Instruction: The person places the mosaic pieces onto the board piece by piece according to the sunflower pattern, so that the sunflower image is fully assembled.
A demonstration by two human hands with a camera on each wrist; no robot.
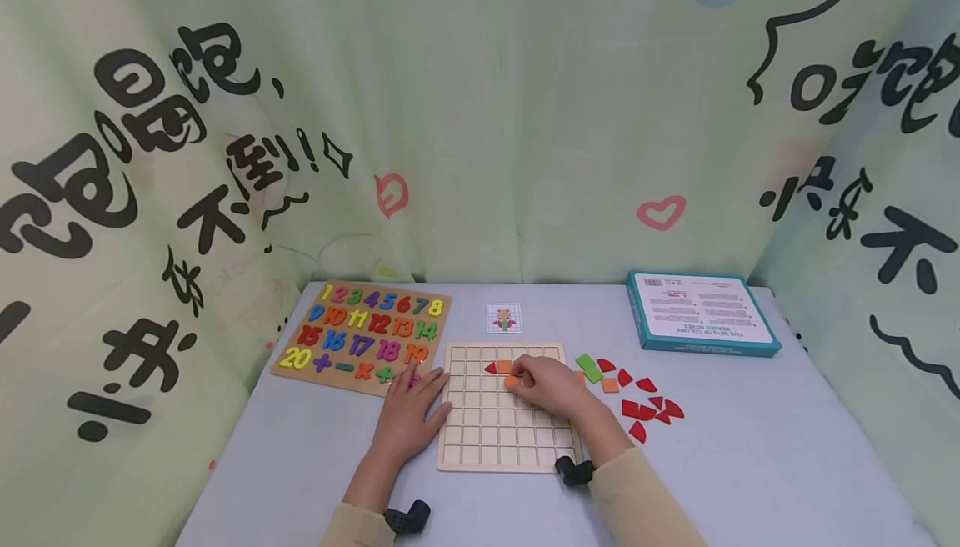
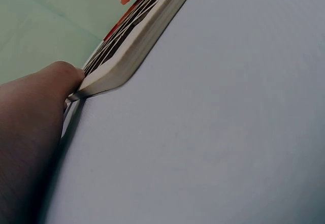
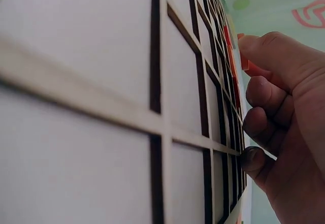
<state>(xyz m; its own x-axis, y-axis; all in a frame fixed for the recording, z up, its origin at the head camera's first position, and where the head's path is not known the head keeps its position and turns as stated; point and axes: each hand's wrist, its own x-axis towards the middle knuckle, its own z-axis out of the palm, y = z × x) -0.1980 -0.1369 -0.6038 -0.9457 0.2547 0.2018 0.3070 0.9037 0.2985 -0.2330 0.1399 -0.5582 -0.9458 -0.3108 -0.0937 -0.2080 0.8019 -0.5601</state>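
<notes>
A wooden grid board (image 1: pixel 480 430) lies flat on the table, its cells edged by raised strips. Over its upper half, my right hand (image 1: pixel 551 384) pinches an orange tile (image 1: pixel 512 381) between thumb and finger; the tile also shows in the right wrist view, held at the fingertips (image 3: pixel 249 43). Just above it, a red piece (image 1: pixel 491 368) and an orange square (image 1: pixel 505 367) sit in the grid. My left hand (image 1: pixel 408 418) rests with fingers spread at the board's left edge, thumb against the rim and fingertips over the number board's lower corner.
A number board (image 1: pixel 337 355) with coloured numerals lies at the left. A small picture card (image 1: pixel 503 318) is behind the grid. Right of it lie a green piece (image 1: pixel 589 368) and several red pieces (image 1: pixel 637 432). A teal-edged box (image 1: pixel 701 313) stands at the back right, before the curtain.
</notes>
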